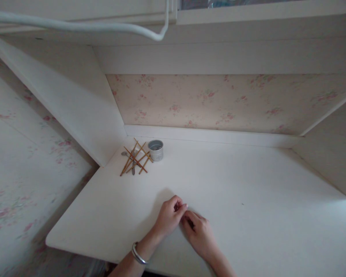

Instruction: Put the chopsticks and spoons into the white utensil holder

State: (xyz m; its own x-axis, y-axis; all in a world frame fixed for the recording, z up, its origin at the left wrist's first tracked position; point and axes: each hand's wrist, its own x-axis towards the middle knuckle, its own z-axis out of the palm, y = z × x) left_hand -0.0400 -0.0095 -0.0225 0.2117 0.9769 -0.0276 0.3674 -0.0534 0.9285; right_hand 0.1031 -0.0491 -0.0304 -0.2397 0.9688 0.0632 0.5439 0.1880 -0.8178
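Note:
My left hand (170, 215) and my right hand (198, 232) rest low over the white desktop, fingertips meeting or nearly meeting. Both have curled fingers with the thumbs drawn in, and I see nothing held in either. Farther off, beyond my left hand, several brown chopsticks (143, 166) lie crossed in a loose heap. Among them are metal spoons, one with its bowl (123, 153) poking out at the left; the sticks partly cover them. Touching or close beside the heap, a grey metal utensil holder (157, 153) with small holes stands upright.
The white desktop (248, 181) has a rounded front left corner. Side panels (75, 104) flank it, and a low ledge (213, 135) runs along the back. Overhead is a cabinet with a white bar (103, 27). A metal bangle (137, 254) circles my left wrist.

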